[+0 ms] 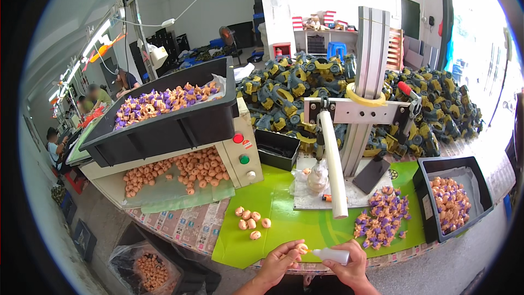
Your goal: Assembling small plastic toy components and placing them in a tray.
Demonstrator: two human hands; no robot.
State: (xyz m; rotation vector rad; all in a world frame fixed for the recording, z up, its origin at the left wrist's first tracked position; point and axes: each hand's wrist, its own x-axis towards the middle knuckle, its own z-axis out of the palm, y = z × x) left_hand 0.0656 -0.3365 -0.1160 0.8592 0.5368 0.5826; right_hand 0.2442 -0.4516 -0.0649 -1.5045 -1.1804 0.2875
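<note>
Near the front edge of the green mat, my left hand pinches a small peach-coloured doll head. My right hand is wrapped round a white squeeze bottle lying nearly level, its thin yellowish tip pointing left at the head. Whether the tip touches the head is too small to tell. Beyond my left hand lie several loose doll heads on the green mat. A pile of purple and peach doll parts spreads beyond my right hand.
A press with a white lever stands mid-table, a dark phone at its base. Black bins hold doll parts at right and upper left. Heads lie in a beige machine. Grey-yellow toy parts are heaped behind.
</note>
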